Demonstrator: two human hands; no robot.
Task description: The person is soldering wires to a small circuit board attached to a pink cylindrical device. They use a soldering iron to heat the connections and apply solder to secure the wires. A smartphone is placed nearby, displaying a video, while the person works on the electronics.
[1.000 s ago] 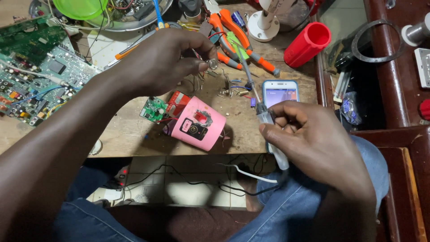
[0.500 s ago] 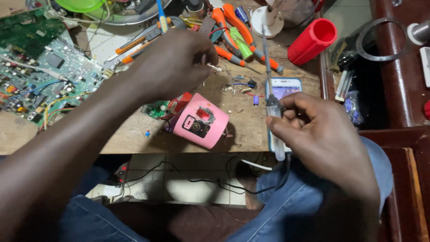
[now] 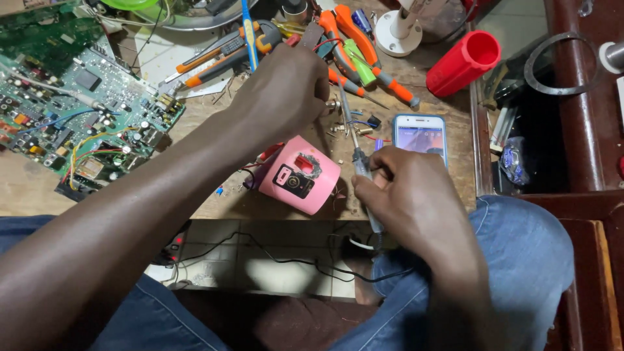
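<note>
I am seeing a large green printed circuit board lying flat at the bench's left. A red plastic cylindrical cup is lying on its side, mouth facing upper right, contents hidden. A pink rounded device casing is resting at the bench edge. My right hand is gripping a slim grey soldering iron, long axis near vertical, tip pointing away. My left hand is closed, pinching something I cannot make out.

A worn wooden workbench carries a green circuit board, a pink device, a phone, a red cup and screwdrivers.
</note>
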